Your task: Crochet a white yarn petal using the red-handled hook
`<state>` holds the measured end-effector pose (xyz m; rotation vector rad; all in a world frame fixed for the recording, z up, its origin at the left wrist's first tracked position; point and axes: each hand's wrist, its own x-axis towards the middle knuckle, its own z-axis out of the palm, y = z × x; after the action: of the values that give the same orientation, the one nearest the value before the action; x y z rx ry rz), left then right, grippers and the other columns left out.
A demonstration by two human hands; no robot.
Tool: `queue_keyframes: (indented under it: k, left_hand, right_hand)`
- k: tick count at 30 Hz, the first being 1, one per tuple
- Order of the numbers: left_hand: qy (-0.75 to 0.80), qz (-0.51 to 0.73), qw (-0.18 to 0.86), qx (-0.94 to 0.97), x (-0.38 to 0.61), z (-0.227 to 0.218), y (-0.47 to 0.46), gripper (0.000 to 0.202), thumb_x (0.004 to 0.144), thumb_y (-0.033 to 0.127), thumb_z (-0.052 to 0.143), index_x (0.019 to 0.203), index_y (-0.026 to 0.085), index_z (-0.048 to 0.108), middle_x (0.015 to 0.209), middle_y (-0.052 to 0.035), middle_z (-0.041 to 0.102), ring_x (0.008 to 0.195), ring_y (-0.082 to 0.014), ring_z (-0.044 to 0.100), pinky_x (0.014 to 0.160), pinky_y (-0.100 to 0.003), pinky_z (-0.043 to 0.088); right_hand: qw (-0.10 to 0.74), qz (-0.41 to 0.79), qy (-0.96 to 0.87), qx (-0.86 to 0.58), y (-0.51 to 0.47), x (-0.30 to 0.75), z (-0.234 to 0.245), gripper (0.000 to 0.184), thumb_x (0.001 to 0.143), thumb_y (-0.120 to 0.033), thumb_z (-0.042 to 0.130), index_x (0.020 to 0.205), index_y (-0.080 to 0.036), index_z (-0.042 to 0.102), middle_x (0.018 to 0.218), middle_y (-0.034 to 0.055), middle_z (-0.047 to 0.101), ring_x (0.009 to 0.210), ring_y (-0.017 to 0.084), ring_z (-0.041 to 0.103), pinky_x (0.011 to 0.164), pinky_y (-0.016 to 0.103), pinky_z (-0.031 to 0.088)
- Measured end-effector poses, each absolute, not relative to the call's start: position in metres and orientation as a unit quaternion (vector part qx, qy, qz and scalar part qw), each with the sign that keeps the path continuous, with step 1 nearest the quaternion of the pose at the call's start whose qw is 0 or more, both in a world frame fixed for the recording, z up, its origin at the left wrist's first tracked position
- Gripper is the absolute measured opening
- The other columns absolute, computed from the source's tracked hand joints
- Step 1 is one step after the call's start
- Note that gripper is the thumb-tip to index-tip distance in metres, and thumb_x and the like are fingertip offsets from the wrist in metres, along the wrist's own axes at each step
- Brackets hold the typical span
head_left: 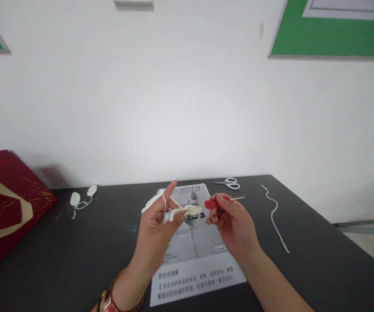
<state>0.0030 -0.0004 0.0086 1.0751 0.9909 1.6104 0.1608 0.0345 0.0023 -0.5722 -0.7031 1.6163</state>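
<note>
My left hand (161, 216) pinches a small white crochet piece (195, 211) between thumb and fingers, and white yarn (175, 202) loops over its raised index finger. In my right hand (232, 221) is a crochet hook (213, 203) with a red grip, its metal shaft reaching left to the white piece. The other metal end sticks out to the right past my fingers. Where exactly the hook tip meets the stitches is too small to tell. Beneath both hands lies a printed paper sheet (200, 279). Behind the left hand shows more white yarn (151, 201), partly hidden.
Scissors (231, 183) with pale handles lie near the wall behind my right hand. A loose white yarn strand (274, 212) rests to the right. On the left are two white crochet petals (75, 199) joined by yarn, and a dark red bag (8, 208) on the black table (109, 251).
</note>
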Motion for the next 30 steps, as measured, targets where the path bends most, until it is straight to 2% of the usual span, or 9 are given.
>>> queue_keyframes:
  k: [10, 16, 30]
  left_hand:
    - [0.387, 0.637, 0.424, 0.515, -0.0031, 0.0070, -0.0020, 0.053, 0.078, 0.021, 0.065, 0.129, 0.030, 0.052, 0.077, 0.0035, 0.054, 0.075, -0.0113, 0.052, 0.081, -0.026, 0.040]
    - [0.391, 0.648, 0.382, 0.531, -0.0048, 0.0052, -0.0034, 0.048, 0.081, 0.025, 0.061, 0.128, 0.027, 0.054, 0.078, 0.0011, 0.058, 0.074, -0.0131, 0.051, 0.074, -0.026, 0.040]
    - [0.418, 0.646, 0.385, 0.509, -0.0032, 0.0001, -0.0005, 0.048, 0.083, 0.025, 0.061, 0.129, 0.031, 0.052, 0.078, 0.0027, 0.055, 0.071, -0.0106, 0.050, 0.070, -0.024, 0.038]
  right_hand:
    - [0.607, 0.682, -0.324, -0.247, 0.0336, 0.1647, 0.0051, 0.011, 0.076, -0.022, 0.067, 0.072, -0.012, 0.068, 0.053, 0.0007, 0.065, 0.042, 0.008, 0.054, 0.045, 0.020, 0.053]
    - [0.611, 0.676, -0.330, -0.246, 0.0320, 0.1642, 0.0056, 0.011, 0.077, -0.023, 0.066, 0.073, -0.012, 0.068, 0.053, 0.0003, 0.064, 0.042, 0.008, 0.055, 0.045, 0.019, 0.053]
    - [0.616, 0.665, -0.336, -0.254, 0.0288, 0.1607, 0.0071, 0.011, 0.076, -0.024, 0.068, 0.075, -0.013, 0.067, 0.056, 0.0011, 0.066, 0.045, 0.009, 0.055, 0.047, 0.021, 0.054]
